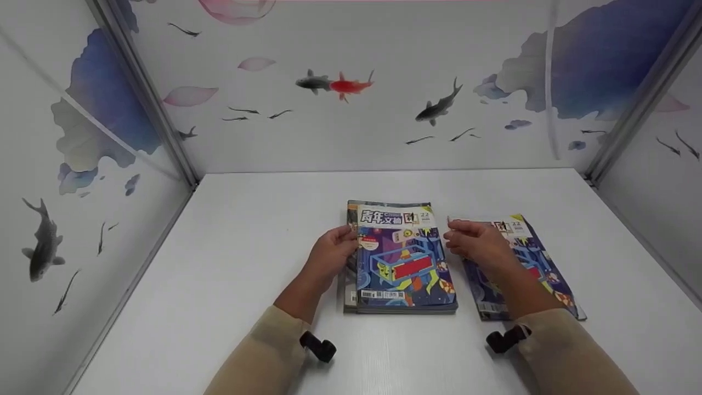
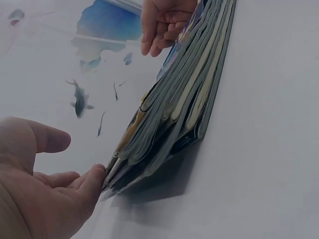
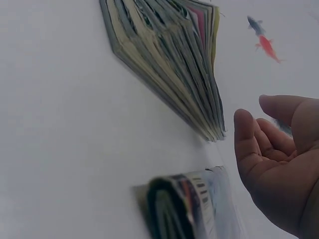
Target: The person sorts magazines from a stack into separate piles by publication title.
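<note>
A stack of magazines with a colourful purple-blue cover on top lies at mid-table, its lower copies jutting out slightly at the left. Along that left edge, the fingertips of my left hand touch the stack; the left wrist view shows the thumb held apart from it. My right hand is just right of the stack, above another magazine with the same cover. In the right wrist view its fingers are loosely bent with nothing between them. The stack's page edges look fanned there.
The white table meets a back wall printed with fish and petals. Side walls with metal corner posts enclose it. A dark clip-like device sits at each sleeve cuff.
</note>
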Demonstrator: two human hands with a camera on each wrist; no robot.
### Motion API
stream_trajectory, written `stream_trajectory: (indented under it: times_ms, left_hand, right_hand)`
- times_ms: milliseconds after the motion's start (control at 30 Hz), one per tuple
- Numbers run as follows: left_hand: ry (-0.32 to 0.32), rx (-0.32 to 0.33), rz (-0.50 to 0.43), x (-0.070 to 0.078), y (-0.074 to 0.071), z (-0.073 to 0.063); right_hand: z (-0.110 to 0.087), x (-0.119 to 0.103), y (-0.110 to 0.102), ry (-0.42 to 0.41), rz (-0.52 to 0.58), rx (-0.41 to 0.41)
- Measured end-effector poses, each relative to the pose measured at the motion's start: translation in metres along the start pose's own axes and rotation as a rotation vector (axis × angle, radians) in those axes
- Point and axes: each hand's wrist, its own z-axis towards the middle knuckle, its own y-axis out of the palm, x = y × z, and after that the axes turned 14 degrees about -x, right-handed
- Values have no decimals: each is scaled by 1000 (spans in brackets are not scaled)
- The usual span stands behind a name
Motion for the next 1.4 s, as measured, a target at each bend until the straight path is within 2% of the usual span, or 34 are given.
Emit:
stream_trajectory:
  times_ms: [267,500,733,967,1233,1400]
  left_hand:
    - [-40,-2,16,-2,-5,4]
    - [-62,-6,24,2,-6,1]
    - [-52,-17,23,1,-6,0]
    - [-21,-55,14,-2,-6,1]
    - [-2,-99,69,-3,-8,2]
    - [28,-103,48,-3,-4,1]
  right_hand:
    - [3,4,1,36,-29,-22]
    - [6,8,4,72,-43,-30]
    - [8,11,5,114,-39,-31]
    - [6,10,4,114,-44,-26]
    - [6,9,4,110,-47,-14]
    - [6,10,4,92,-48,-15]
